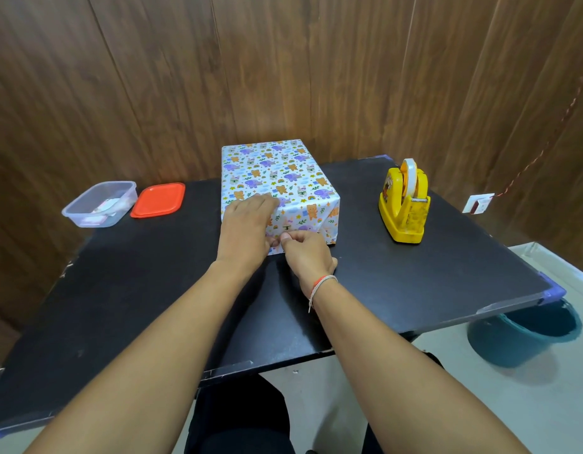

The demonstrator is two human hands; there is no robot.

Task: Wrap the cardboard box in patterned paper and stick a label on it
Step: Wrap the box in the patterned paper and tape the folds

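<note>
Black table (119,290) against wood-panelled wall (152,77)

Both forearms are bare from elbow to wrist, with no sleeves in view. The right hand (308,253) has a thin thread bracelet (319,285) at the wrist, with orange-red and white strands and a loose end trailing off it. The left hand (247,224) wears nothing at the wrist. No rings show on the fingers (285,237). Dark trousers (241,417) cover the lap and thighs.

hands (273,237) hide the box's (277,178) near fold.
</note>
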